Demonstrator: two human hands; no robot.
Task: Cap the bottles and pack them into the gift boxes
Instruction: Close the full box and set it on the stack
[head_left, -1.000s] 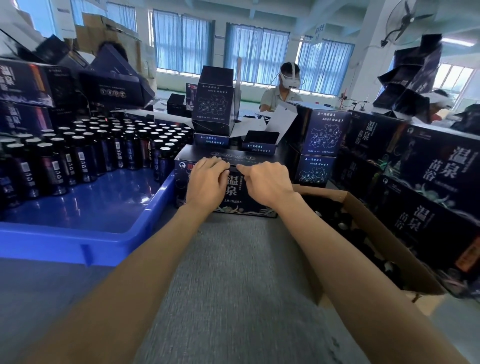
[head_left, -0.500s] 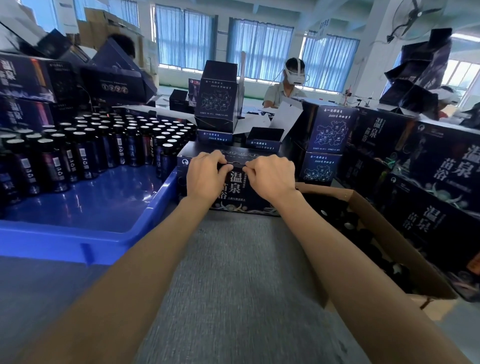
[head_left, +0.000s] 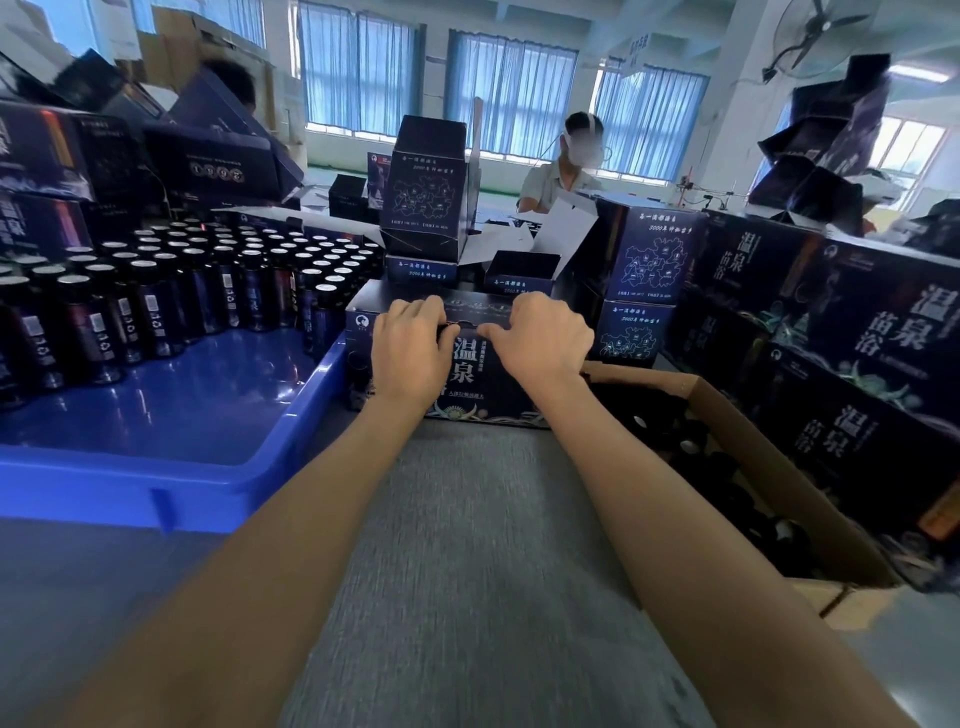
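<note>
- The left hand (head_left: 410, 358) and right hand (head_left: 540, 345) curl their fingers over the top front edge of the gift box (head_left: 470, 379) at 12 o'clock, gripping it.
- The bottles (head_left: 156, 312) stand in the blue tray (head_left: 156, 493) at 10 o'clock.

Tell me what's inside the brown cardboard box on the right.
The cardboard box holds a heap of small dark round pieces, probably bottle caps; too dim to be sure. The right forearm covers its near left side, and the heap hides the bottom.
</note>
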